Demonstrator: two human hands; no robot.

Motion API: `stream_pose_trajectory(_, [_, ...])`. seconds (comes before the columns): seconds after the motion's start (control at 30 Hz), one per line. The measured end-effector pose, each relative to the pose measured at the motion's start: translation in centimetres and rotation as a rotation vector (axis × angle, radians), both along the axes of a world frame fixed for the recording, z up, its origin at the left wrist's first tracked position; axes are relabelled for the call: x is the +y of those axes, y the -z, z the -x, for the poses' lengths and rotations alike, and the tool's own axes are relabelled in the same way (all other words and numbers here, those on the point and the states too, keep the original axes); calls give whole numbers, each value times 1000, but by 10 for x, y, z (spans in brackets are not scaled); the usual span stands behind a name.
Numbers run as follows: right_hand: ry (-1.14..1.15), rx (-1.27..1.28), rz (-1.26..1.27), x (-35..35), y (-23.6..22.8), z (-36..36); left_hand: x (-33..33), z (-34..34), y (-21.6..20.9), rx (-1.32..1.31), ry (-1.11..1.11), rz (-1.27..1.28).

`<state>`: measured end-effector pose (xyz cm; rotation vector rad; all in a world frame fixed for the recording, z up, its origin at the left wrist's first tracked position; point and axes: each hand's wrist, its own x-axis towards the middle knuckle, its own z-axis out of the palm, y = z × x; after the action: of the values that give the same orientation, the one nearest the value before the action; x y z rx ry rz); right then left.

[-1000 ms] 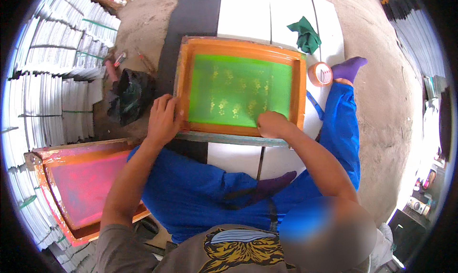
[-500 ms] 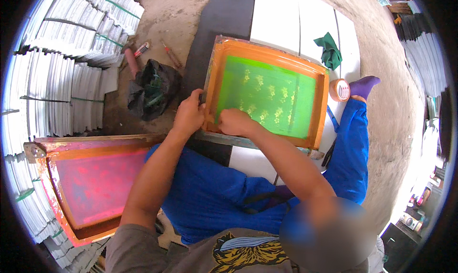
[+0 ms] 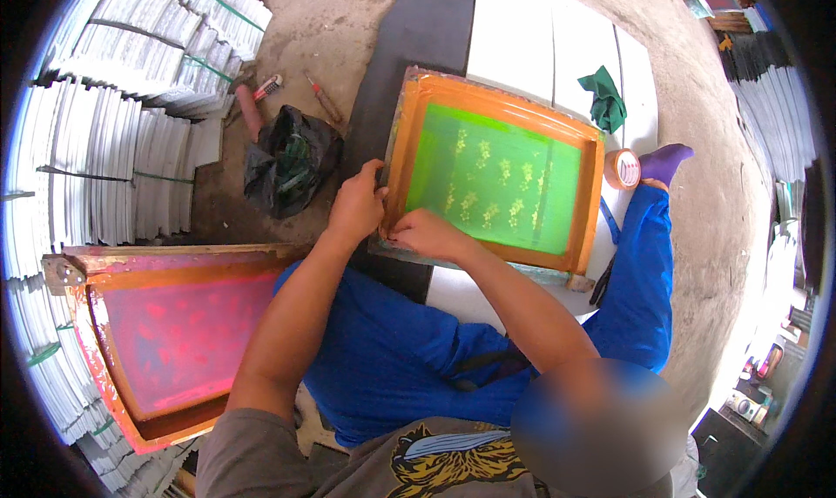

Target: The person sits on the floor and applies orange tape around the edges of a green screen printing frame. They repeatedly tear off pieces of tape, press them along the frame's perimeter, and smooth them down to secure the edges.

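A screen-printing frame point(image 3: 586, 211) with green mesh and pale yellow flower shapes lies in front of me, its wooden sides lined with orange-brown tape. My left hand point(image 3: 356, 206) is closed at the frame's left edge, fingers curled against the wood; a small dark bit shows by its fingertips. At the near left corner, my right hand point(image 3: 428, 235) presses its bent, closed fingers on the taped inner side. Whatever is between them is hidden. A roll of brown tape point(image 3: 622, 169) stands by the frame's right side, and a dark green cloth point(image 3: 603, 100) lies beyond it.
Left of my legs leans a second screen frame point(image 3: 187, 324) with pink-red mesh. A black plastic bag point(image 3: 292, 163), a screwdriver-like tool point(image 3: 324, 97) and a pinkish roll point(image 3: 248, 113) lie on the floor. Tied white stacks point(image 3: 87, 163) line the left side. White panels point(image 3: 509, 28) lie under the frame.
The right hand has drawn slightly back toward the frame's near left corner. My left hand stays at the left edge, its grip slightly shifted. The whole view has moved a little.
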<state>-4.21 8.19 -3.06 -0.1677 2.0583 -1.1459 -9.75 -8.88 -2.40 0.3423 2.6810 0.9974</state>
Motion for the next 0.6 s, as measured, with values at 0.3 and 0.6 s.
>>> stream_pose_trajectory(0.3, [97,92,-107,26,2,-25,8,0,-15,-132,-34,35])
stream_pose_trajectory(0.6, [93,65,-401,136,-33,-72,15,-10,-13,150,4,172])
